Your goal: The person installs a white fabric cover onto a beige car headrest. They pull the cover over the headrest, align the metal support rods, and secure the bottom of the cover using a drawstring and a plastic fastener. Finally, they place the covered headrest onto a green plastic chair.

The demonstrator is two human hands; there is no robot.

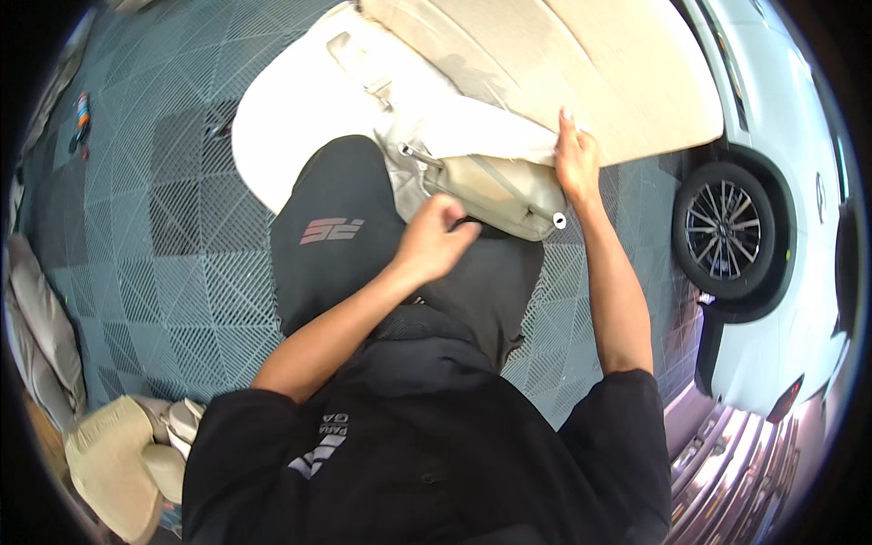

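Right hand (577,163) up at the near edge of the big cream seat panel (618,77), and the grip looks firm: thumb and fingers closed on the end of the pale cover (509,133), though whether the panel's edge is pinched along with it, I can't tell. Left hand (431,238) sits lower, on the wearer's side of the panel, half curled, thumb close to the forefinger; nothing shows in it, but the palm is turned away, so no certainty there. Just below the panel's near edge, between the hands, lies the grey-green padded part (490,186), a metal tube end (559,221) poking out at its right. To the panel's left spreads the white seat piece (282,118).

This reads as cover work along that edge, fitting or stripping, impossible to say which. The next move seems to want the right hand as anchor while the left comes up to the panel's near edge and works the cloth evenly, minding those tubes.

Further out: white car (790,109) and its wheel (724,221) right of the panel, small bottle (83,113) far left of it on the tiled floor (195,236).
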